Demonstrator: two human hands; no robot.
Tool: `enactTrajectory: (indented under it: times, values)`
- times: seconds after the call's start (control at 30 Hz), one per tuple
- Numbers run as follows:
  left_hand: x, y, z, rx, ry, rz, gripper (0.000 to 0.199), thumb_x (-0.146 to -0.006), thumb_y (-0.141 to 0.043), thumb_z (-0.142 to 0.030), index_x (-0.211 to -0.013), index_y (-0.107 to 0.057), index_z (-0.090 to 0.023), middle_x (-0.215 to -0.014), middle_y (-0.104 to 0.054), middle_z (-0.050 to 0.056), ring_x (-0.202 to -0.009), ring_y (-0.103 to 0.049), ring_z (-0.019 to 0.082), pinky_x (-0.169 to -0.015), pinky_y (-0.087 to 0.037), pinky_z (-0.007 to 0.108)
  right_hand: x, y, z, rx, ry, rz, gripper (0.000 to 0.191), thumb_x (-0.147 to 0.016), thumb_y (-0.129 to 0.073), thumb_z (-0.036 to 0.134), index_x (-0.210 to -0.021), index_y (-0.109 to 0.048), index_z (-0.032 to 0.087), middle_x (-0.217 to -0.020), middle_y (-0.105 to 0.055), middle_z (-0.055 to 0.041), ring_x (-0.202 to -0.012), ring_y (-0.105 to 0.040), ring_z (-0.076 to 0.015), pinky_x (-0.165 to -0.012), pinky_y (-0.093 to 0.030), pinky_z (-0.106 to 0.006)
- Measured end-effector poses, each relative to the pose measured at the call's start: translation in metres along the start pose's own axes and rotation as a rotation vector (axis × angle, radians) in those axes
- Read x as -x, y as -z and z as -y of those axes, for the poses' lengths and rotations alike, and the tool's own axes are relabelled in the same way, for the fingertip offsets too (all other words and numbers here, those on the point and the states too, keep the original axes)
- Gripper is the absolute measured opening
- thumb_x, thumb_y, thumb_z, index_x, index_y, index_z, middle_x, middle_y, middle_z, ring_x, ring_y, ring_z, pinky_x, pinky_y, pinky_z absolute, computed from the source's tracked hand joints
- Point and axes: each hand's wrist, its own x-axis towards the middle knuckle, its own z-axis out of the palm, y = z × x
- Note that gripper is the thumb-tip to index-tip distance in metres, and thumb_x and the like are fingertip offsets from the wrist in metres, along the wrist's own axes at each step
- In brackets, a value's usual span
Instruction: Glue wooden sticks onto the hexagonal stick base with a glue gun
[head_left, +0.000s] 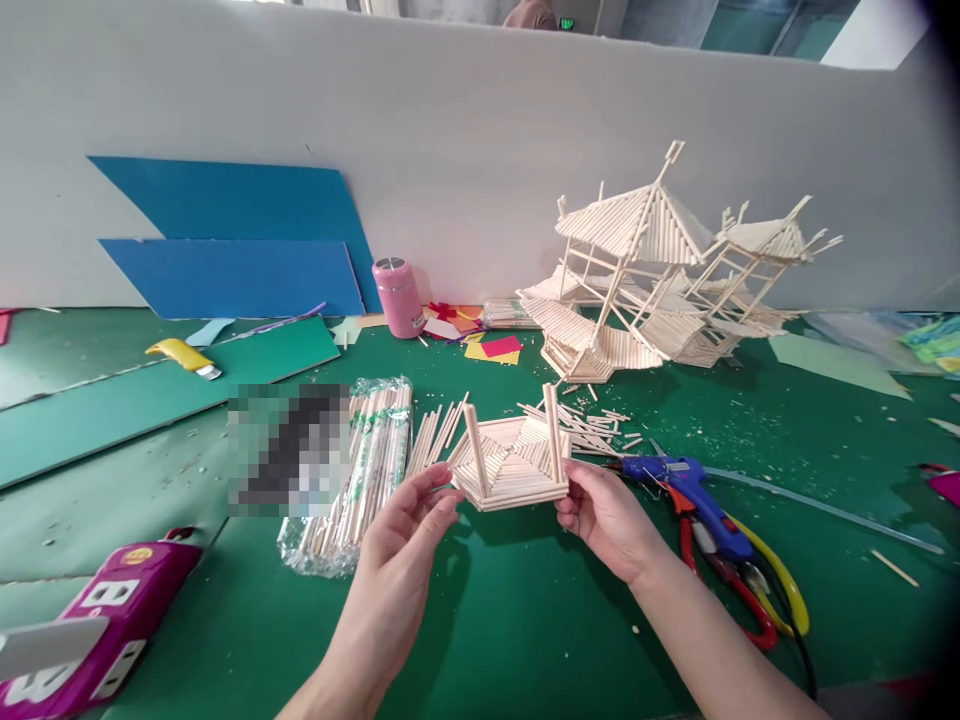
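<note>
Between my hands, a little above the green table, is a six-sided base of wooden sticks [517, 488] with upright stick posts at its corners. My left hand [409, 535] pinches its left corner between thumb and fingers. At the right corner my right hand [600, 510] grips it the same way, its fingertips partly hidden. Loose wooden sticks [589, 432] lie behind the base. Left of it rests a clear plastic pack of sticks [364, 460]. A blue hot glue gun [694, 495] lies just right of my right hand, over red- and yellow-handled pliers [765, 600].
Stick-built pavilion models [645, 270] stand at the back right. A pink flask [399, 298] stands near blue boards [240, 275] against the white partition [465, 130]. A yellow utility knife [184, 356] lies on a green board at left. A purple power strip [112, 620] sits front left.
</note>
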Motion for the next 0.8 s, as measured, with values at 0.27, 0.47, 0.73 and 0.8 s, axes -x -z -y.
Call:
enactTrajectory:
  times: [0.27, 0.47, 0.73, 0.8]
  values:
    - [-0.004, 0.004, -0.001, -0.187, -0.163, -0.188, 0.044, -0.071, -0.063, -0.042, -0.111, -0.055, -0.024, -0.107, -0.058, 0.002, -0.098, -0.051, 0.017, -0.073, -0.043, 0.022, 0.004, 0.003, 0.012, -0.135, -0.106, 0.064, 0.014, -0.066, -0.065, 0.027, -0.069, -0.056, 0.016, -0.049, -0.05, 0.007, -0.039, -0.042, -0.0024, -0.037, -0.031, -0.013]
    - [-0.021, 0.007, 0.001, 0.093, 0.166, -0.117, 0.042, -0.072, -0.064, -0.038, -0.109, -0.057, -0.019, -0.114, -0.059, 0.007, -0.105, -0.054, 0.023, -0.067, -0.048, 0.025, 0.001, 0.008, 0.015, -0.134, -0.193, 0.143, 0.011, -0.068, -0.062, 0.024, -0.07, -0.058, 0.014, -0.048, -0.048, 0.0073, -0.036, -0.039, -0.0006, -0.036, -0.029, -0.012]
    - [-0.012, 0.0, 0.004, 0.518, 0.461, 0.202, 0.024, -0.074, -0.06, -0.018, -0.096, -0.064, -0.011, -0.087, -0.07, 0.012, -0.079, -0.066, 0.025, -0.065, -0.054, 0.033, -0.011, 0.009, 0.022, -0.095, -0.188, 0.22, 0.013, -0.071, -0.06, 0.027, -0.066, -0.059, 0.015, -0.045, -0.049, 0.0063, -0.034, -0.038, -0.0032, -0.038, -0.032, -0.015]
    - [-0.007, -0.004, 0.008, 0.521, 0.443, 0.139, 0.019, -0.073, -0.061, -0.014, -0.091, -0.064, -0.01, -0.086, -0.07, 0.012, -0.076, -0.067, 0.023, -0.065, -0.054, 0.032, -0.015, 0.006, 0.023, -0.111, -0.132, 0.202, 0.018, -0.075, -0.057, 0.034, -0.07, -0.06, 0.017, -0.05, -0.055, 0.0045, -0.039, -0.045, -0.0061, -0.042, -0.036, -0.018]
